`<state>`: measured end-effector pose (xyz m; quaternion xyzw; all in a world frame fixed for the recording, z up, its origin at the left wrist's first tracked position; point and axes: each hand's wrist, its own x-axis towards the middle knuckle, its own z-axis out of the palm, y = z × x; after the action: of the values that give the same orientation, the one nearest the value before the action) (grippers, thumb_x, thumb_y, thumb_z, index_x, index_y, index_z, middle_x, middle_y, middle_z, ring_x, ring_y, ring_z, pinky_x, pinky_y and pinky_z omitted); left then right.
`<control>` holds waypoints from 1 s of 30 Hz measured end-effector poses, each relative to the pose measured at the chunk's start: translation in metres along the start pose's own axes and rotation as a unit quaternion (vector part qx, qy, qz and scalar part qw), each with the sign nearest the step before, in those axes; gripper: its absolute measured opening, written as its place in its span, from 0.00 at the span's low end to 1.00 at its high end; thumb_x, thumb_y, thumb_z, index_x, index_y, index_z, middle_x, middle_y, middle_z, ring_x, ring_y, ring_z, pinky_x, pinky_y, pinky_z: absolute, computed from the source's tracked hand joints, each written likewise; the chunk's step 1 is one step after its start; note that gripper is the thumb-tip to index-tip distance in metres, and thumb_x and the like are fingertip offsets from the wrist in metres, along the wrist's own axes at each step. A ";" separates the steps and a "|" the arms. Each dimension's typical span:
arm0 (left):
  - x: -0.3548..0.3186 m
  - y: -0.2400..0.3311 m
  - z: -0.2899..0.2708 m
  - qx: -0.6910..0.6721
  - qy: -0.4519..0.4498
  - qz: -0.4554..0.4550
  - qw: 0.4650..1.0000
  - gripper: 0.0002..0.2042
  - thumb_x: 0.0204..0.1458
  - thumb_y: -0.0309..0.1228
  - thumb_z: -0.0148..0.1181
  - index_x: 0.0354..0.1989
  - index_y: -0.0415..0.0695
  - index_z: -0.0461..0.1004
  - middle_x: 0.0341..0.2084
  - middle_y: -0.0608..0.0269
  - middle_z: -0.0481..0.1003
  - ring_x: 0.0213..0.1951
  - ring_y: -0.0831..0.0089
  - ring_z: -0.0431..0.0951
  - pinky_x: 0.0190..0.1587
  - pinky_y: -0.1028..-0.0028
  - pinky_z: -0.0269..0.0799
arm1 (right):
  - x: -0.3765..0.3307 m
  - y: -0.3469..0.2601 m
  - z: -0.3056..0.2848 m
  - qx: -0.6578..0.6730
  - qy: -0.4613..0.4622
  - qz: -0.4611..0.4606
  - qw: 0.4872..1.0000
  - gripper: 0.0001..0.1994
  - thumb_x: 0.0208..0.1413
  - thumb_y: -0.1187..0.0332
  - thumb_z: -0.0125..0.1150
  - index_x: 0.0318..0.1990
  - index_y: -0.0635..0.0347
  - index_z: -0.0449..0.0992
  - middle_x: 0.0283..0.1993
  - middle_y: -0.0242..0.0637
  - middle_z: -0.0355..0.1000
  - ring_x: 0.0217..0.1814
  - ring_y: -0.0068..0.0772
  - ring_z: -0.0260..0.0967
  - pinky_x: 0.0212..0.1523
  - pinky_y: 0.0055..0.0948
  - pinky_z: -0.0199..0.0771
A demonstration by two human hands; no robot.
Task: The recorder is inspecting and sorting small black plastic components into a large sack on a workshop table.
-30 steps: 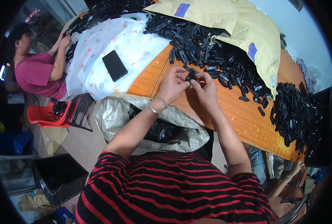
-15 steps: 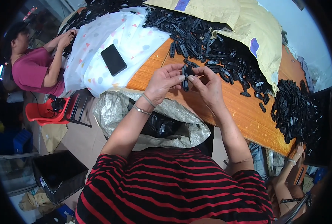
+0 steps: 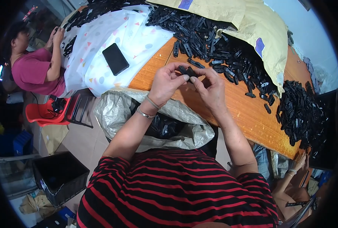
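Between my two hands, above the edge of the wooden table (image 3: 237,110), is a small black plastic part (image 3: 184,70). My left hand (image 3: 167,83) pinches one side of it between thumb and fingers. The fingers of my right hand (image 3: 211,88) close on its other side, where a dark bit (image 3: 192,72) shows; I cannot tell whether that is a separate piece. Below my hands an open woven sack (image 3: 191,141) holds dark parts (image 3: 163,126). Just beyond my fingers lies a heap of similar black parts (image 3: 191,34).
Brown paper sacks (image 3: 268,41) cover part of the heap. Another pile of parts (image 3: 300,110) is at the right, by a co-worker's hand (image 3: 300,161). A black tablet (image 3: 115,59) rests on patterned sheeting (image 3: 93,49). A person in magenta (image 3: 35,70) works at left, near a red chair (image 3: 47,114) and black crate (image 3: 60,176).
The black part in my hands has turned from upright to slanted, and my fingers have shifted slightly around it. The person at left has raised their hands and moved them leftward.
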<state>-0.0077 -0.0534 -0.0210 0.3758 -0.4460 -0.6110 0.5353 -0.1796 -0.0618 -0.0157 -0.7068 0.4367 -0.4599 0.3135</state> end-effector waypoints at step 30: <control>-0.034 0.015 0.017 0.114 0.030 0.141 0.983 0.07 0.55 0.21 0.57 0.42 0.36 0.72 0.35 0.63 0.74 0.38 0.79 0.75 0.41 0.79 0.72 | -0.010 -0.019 0.021 0.058 -0.042 0.051 0.996 0.16 0.43 0.70 0.73 0.36 0.63 0.70 0.30 0.30 0.71 0.31 0.18 0.69 0.32 0.21 0.72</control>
<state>-0.0137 -0.0182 -0.0025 0.3862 -0.5448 -0.4630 0.5828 -0.1564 -0.0439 -0.0117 -0.6829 0.4313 -0.4375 0.3953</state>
